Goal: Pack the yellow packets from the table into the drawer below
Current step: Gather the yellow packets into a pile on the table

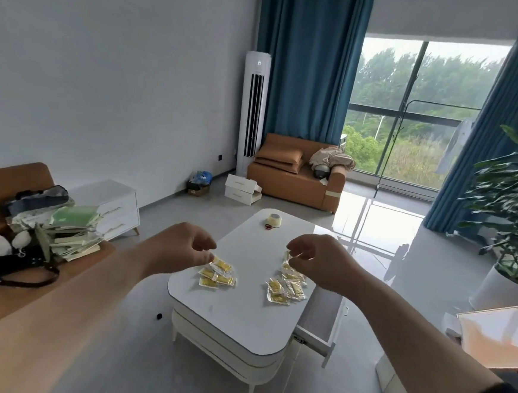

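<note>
Two piles of yellow packets lie on the white coffee table: a left pile and a right pile. My left hand hovers over the left pile, its thumb and curled fingers pinching the edge of the top packet. My right hand is above the right pile and pinches one packet between its fingertips. The white drawer stands pulled out from the table's right side, below the right pile; what I see of its inside is bare.
A tape roll and a small red item sit at the table's far end. An orange sofa with bags and stacked packets is at the left. A potted plant and a board are at the right.
</note>
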Tool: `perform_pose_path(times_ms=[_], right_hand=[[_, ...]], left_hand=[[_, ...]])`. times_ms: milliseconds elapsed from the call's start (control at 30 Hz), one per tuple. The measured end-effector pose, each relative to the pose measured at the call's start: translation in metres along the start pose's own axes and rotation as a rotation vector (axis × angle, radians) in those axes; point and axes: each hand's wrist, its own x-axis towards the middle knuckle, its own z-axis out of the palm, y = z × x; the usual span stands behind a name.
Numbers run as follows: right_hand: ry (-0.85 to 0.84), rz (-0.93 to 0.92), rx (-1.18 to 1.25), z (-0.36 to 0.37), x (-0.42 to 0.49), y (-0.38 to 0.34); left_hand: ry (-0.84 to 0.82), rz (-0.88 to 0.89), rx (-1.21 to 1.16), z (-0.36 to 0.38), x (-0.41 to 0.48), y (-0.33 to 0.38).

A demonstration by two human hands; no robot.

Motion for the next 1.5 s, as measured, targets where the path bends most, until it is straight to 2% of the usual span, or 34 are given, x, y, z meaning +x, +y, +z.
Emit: perform_pose_path(times_ms=[467, 833, 1000, 1167, 1500], right_hand=[[-0.116, 0.053, 0.016, 0.056, 0.222, 0.067], [-0.138, 0.211, -0.003, 0.143, 0.383, 0.079], [-0.149, 0.329, 0.028, 0.180, 0.446, 0.082], [-0.154, 0.399, 0.036, 0.195, 0.488, 0.101], [-0.192, 0.477, 0.128, 0.209, 0.551, 0.180]], left_hand=[[-0.040, -0.101, -0.016, -0.015, 0.197, -0.095], [-0.140, -0.084, -0.064, -0.033, 0.369, -0.250], [-0.257, -0.056, -0.041, -0.043, 0.448, -0.310], [-0.318, -0.046, -0.044, -0.035, 0.511, -0.337], [-0.456, -0.092, -0.043, 0.015, 0.613, -0.344]])
